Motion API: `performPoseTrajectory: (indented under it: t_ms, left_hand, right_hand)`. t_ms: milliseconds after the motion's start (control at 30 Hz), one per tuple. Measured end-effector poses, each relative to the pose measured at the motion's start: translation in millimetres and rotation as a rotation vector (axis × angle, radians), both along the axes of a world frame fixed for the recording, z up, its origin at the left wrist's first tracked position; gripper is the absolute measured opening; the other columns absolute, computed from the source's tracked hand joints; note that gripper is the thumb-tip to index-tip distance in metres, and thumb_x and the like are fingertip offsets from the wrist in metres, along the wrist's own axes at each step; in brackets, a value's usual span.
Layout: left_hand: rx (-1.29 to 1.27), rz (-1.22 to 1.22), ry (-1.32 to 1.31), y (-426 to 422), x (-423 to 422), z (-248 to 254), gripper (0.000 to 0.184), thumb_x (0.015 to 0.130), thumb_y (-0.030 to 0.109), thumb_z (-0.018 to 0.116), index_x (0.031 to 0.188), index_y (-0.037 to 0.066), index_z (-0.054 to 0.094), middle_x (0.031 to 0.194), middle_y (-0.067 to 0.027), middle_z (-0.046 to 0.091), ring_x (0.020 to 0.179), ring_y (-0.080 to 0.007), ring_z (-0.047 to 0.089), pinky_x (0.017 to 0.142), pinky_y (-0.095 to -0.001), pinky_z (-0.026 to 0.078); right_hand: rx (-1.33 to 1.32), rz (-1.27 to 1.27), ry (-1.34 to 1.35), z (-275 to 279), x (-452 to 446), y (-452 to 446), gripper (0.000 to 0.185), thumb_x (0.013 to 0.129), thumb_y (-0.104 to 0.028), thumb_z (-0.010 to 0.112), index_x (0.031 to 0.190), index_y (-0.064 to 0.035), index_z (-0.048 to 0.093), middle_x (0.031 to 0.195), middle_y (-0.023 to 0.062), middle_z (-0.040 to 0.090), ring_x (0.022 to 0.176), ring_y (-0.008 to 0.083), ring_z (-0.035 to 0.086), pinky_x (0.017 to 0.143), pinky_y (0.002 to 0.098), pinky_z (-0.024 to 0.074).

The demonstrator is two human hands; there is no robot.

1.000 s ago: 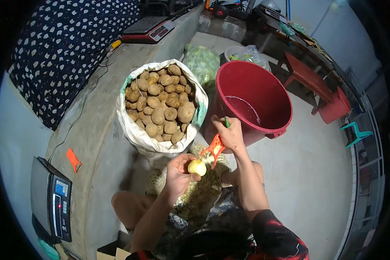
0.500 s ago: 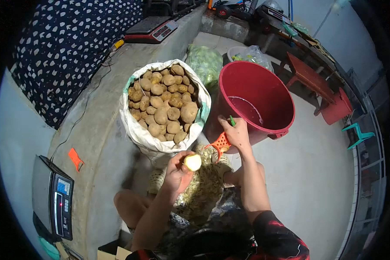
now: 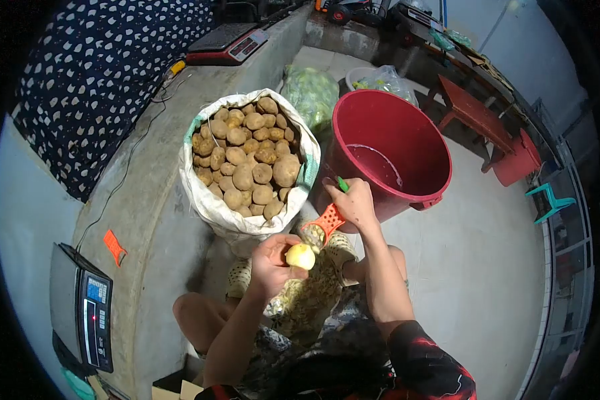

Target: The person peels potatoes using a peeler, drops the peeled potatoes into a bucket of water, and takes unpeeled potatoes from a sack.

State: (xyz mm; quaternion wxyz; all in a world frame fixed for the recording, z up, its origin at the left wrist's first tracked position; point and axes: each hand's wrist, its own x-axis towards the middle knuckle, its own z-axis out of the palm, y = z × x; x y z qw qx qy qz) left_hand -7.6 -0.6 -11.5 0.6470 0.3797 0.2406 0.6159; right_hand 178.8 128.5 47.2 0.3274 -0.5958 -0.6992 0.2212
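- Head view: a spare orange tool (image 3: 115, 247) lies on the concrete ledge (image 3: 140, 230).
- White sack (image 3: 195, 193), full of potatoes (image 3: 243, 176).
- Left hand (image 3: 271, 265), fingers curled around a peeled potato (image 3: 301, 257) below the sack.
- Orange peeler (image 3: 329, 221), beside the potato, gripped in the closed right hand (image 3: 357, 204).
- Red tub (image 3: 441, 175), just beyond that hand.

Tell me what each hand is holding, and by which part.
The left hand grips a pale, peeled potato around its left side; the right hand grips an orange peeler by its handle end.
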Motion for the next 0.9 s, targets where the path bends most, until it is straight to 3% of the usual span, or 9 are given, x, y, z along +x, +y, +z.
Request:
performPoseTrajectory:
  t_ms: [67, 167, 267, 333, 367, 433, 767, 867, 900]
  left_hand:
    - [-0.033, -0.049, -0.044, -1, -2, 0, 0.06, 0.061, 0.004, 0.089, 0.11, -0.001, 0.055, 0.105, -0.0074, 0.062, 0.094, -0.0173, 0.064, 0.084, -0.0294, 0.053]
    - [-0.111, -0.07, -0.229, 2, -1, -11, 0.067, 0.059, 0.014, 0.092, 0.112, -0.001, 0.053, 0.105, -0.0067, 0.061, 0.098, -0.0179, 0.062, 0.086, -0.0296, 0.052]
    - [-0.039, -0.059, -0.293, 3, -2, -11, 0.057, 0.074, 0.03, 0.082, 0.115, 0.003, 0.052, 0.106, -0.0111, 0.061, 0.095, -0.0225, 0.061, 0.079, -0.0345, 0.05]
    - [-0.109, -0.177, -0.471, 1, -5, 0, 0.041, 0.093, 0.034, 0.061, 0.12, 0.005, 0.049, 0.105, -0.0129, 0.06, 0.092, -0.0229, 0.058, 0.079, -0.0357, 0.047]
    - [-0.107, -0.175, -0.472, 1, -5, -1, 0.041, 0.093, 0.034, 0.061, 0.12, 0.005, 0.049, 0.105, -0.0129, 0.06, 0.092, -0.0229, 0.058, 0.079, -0.0357, 0.047]
    - [-0.244, -0.173, -0.488, 2, -8, -4, 0.036, 0.103, 0.037, 0.037, 0.118, 0.007, 0.049, 0.104, -0.0164, 0.06, 0.085, -0.0242, 0.056, 0.073, -0.0363, 0.044]
    - [-0.435, -0.134, -0.521, 17, 0, -31, 0.038, 0.103, 0.038, 0.039, 0.113, 0.004, 0.053, 0.1, -0.0173, 0.063, 0.086, -0.0225, 0.058, 0.075, -0.0344, 0.045]
    - [-0.479, 0.049, -0.168, 32, 23, -23, 0.027, 0.102, 0.027, 0.045, 0.109, 0.002, 0.055, 0.1, -0.0144, 0.065, 0.1, -0.0214, 0.063, 0.081, -0.034, 0.05]
    - [-0.489, 0.083, -0.094, 41, 38, -18, 0.023, 0.1, 0.022, 0.05, 0.11, 0.002, 0.055, 0.1, -0.0128, 0.065, 0.093, -0.0194, 0.063, 0.075, -0.0306, 0.05]
  right_hand:
    - [-0.189, -0.075, 0.114, -9, 10, 7, 0.04, 0.084, -0.032, 0.069, 0.067, 0.0044, 0.064, 0.05, 0.0166, 0.054, 0.046, 0.0194, 0.053, 0.052, 0.0377, 0.0438]
    - [-0.16, -0.052, 0.137, -9, 12, 7, 0.046, 0.085, -0.034, 0.069, 0.064, 0.0061, 0.061, 0.049, 0.0136, 0.054, 0.045, 0.0172, 0.051, 0.051, 0.0376, 0.0428]
    - [-0.155, -0.062, 0.171, -12, 11, 5, 0.048, 0.085, -0.036, 0.069, 0.062, 0.0056, 0.059, 0.048, 0.0124, 0.054, 0.045, 0.0163, 0.05, 0.05, 0.0378, 0.0422]
    - [-0.154, -0.075, 0.184, -13, 13, 6, 0.05, 0.085, -0.037, 0.069, 0.06, 0.005, 0.058, 0.048, 0.0119, 0.053, 0.045, 0.0158, 0.05, 0.05, 0.0379, 0.0417]
    - [-0.163, -0.079, 0.205, -17, 15, 9, 0.051, 0.085, -0.038, 0.069, 0.058, 0.0044, 0.057, 0.047, 0.0108, 0.053, 0.045, 0.0155, 0.049, 0.049, 0.0378, 0.0411]
    - [-0.177, -0.079, 0.228, -20, 16, 10, 0.052, 0.085, -0.038, 0.069, 0.057, 0.0037, 0.056, 0.047, 0.0098, 0.052, 0.045, 0.0152, 0.049, 0.049, 0.0378, 0.0406]
    - [-0.141, -0.1, 0.367, -11, 35, 8, 0.054, 0.088, -0.038, 0.067, 0.052, -0.0034, 0.047, 0.049, -0.0024, 0.044, 0.049, 0.0082, 0.04, 0.047, 0.0324, 0.0328]
    - [-0.13, -0.144, 0.594, -3, 60, 9, 0.046, 0.09, -0.038, 0.065, 0.059, -0.0112, 0.047, 0.056, -0.0078, 0.04, 0.052, 0.006, 0.035, 0.047, 0.0293, 0.0265]
    - [-0.165, -0.17, 0.755, -6, 70, 10, 0.043, 0.09, -0.037, 0.067, 0.062, -0.0122, 0.046, 0.055, -0.0073, 0.04, 0.051, 0.0065, 0.037, 0.046, 0.0286, 0.0284]
